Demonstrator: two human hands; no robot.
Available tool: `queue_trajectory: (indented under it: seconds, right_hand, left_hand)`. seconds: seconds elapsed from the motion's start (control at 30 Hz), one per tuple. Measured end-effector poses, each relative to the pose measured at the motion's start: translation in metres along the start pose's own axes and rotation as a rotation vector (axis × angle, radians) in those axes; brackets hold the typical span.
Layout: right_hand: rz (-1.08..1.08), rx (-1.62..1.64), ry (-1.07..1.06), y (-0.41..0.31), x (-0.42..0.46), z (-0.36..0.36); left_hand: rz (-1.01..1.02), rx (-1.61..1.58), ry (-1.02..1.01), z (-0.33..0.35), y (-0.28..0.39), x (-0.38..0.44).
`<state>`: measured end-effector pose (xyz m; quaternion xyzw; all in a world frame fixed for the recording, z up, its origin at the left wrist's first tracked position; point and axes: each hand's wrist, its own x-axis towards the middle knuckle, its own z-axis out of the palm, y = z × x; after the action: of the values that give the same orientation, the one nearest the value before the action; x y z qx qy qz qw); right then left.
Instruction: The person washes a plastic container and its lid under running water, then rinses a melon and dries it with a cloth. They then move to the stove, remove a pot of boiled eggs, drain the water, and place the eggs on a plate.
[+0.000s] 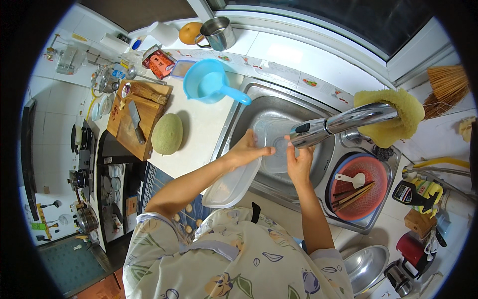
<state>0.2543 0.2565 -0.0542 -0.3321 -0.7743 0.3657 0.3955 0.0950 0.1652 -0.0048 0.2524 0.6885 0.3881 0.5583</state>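
Note:
A clear plastic container (277, 140) is held over the stainless steel sink (322, 164), tilted so that I look into it. My left hand (249, 151) grips its left side, thumb over the inside. On the right side my right hand (300, 160) holds it, some fingertips hidden behind the chrome faucet head (308, 133). Below my left forearm a second translucent plastic container (233, 188) rests at the front edge of the counter, partly covered by the arm. No water stream is visible from the faucet.
Left of the sink are a light blue dipper (205, 84), a melon (167, 133), and a cutting board (123, 129) bearing a knife (136, 121). Right of the basin sits a red colander (359, 202) with chopsticks and a white scoop. A yellow sponge (409, 116) hangs on the faucet.

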Motion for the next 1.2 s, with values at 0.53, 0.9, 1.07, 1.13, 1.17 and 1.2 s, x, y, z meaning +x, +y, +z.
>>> queue_trajectory:
  seconds: [0.53,0.9,1.07,1.13,1.17,1.2]
  right_hand:
    - [-0.054,0.036,-0.025,0.002,0.004,-0.008]
    - [-0.165,0.075,-0.179,0.008,0.017,-0.027]
    - [-0.212,0.062,-0.178,0.01,0.019,-0.028]
    - [-0.205,0.076,-0.178,0.01,0.02,-0.028]
    - [-0.202,0.079,-0.168,0.009,0.019,-0.029]
    - [-0.199,0.082,-0.158,0.008,0.019,-0.029]
  left_hand:
    - [-0.078,0.04,-0.033,0.0,-0.001,0.001]
    - [-0.11,0.006,-0.094,-0.002,-0.001,0.0]
    - [-0.139,0.026,-0.119,-0.003,0.006,-0.002]
    - [-0.142,0.02,-0.127,-0.003,0.007,-0.003]
    - [-0.142,0.017,-0.131,-0.003,0.007,-0.003]
    - [-0.141,0.013,-0.13,-0.003,0.008,-0.004]
